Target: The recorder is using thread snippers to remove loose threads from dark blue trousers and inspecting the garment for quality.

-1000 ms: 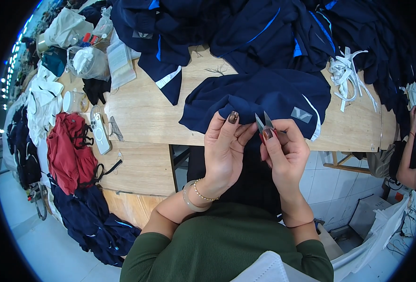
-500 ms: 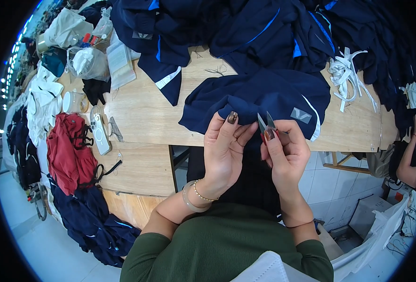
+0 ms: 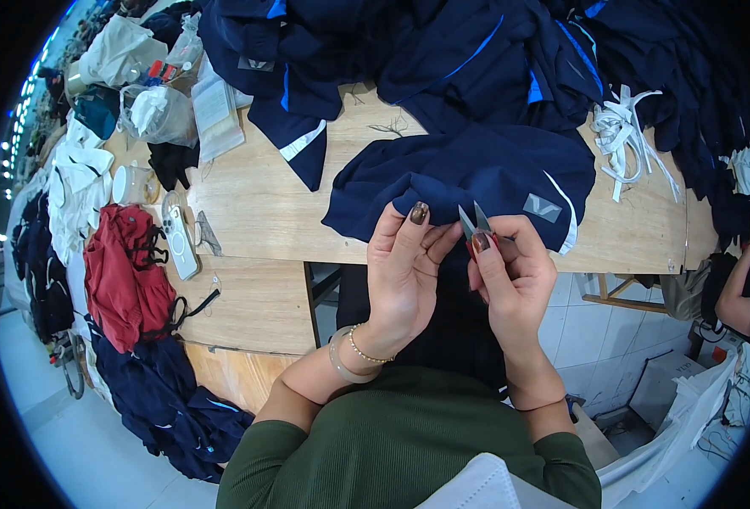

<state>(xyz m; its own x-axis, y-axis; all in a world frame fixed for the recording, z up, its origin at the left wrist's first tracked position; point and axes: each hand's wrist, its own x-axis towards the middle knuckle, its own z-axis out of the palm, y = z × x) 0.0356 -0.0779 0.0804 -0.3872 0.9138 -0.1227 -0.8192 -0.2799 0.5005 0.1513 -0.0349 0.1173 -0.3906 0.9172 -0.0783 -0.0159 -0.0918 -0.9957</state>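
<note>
A navy garment (image 3: 468, 161) with a grey patch and a white strip lies across the table's front edge, part of it hanging down. My left hand (image 3: 404, 263) pinches its near edge between thumb and fingers. My right hand (image 3: 515, 271) is closed around small thread snips (image 3: 474, 222) with red on the handles. The two blades are parted and point up and away, close to the left fingertips and the cloth. Whether a thread lies between the blades is too fine to tell.
Heaped navy garments (image 3: 443, 51) cover the far side of the wooden table (image 3: 264, 204). White strips (image 3: 625, 140) lie at right. Leftward are a phone (image 3: 180, 237), a red bag (image 3: 125, 280) and plastic bags (image 3: 158, 114). Another person's arm (image 3: 741, 288) shows at far right.
My right hand and the snips have shifted slightly left, nearer my left fingertips. The blades remain parted. My left hand and the garment look the same.
</note>
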